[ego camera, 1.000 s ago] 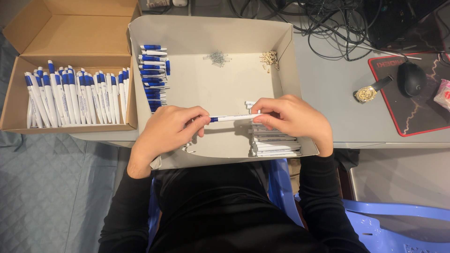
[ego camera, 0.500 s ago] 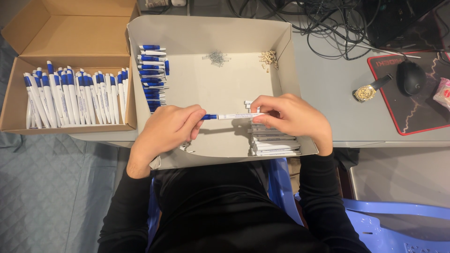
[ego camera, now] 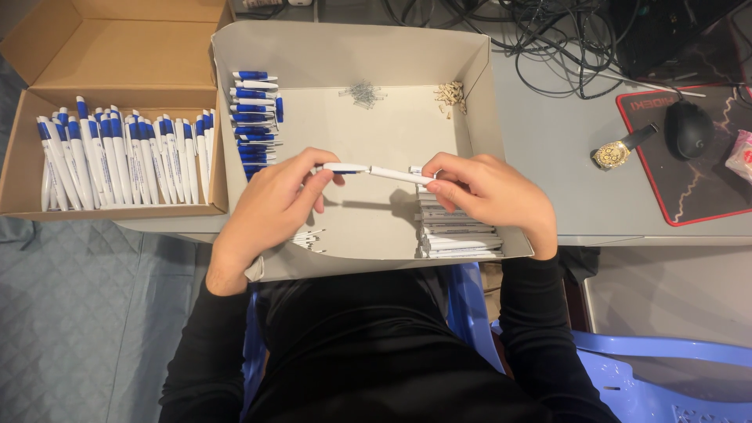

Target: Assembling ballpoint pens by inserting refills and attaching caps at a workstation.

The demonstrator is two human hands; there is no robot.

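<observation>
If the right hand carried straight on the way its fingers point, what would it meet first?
The right hand points left along the pen, so it would likely meet the left hand holding the other end; the hands look level, though depth is unclear.

Even, bright overhead light, soft shadows under the hands (ego camera: 376, 207); sharp focus, no glare

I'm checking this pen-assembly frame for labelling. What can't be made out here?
Head view only:
- Pen: both ends hidden by the left hand and right hand.
- White barrels: stack partly under the right hand.
- Small metal parts and tan parts: too small to identify.
- Pink item: cut off by the right edge.
</observation>
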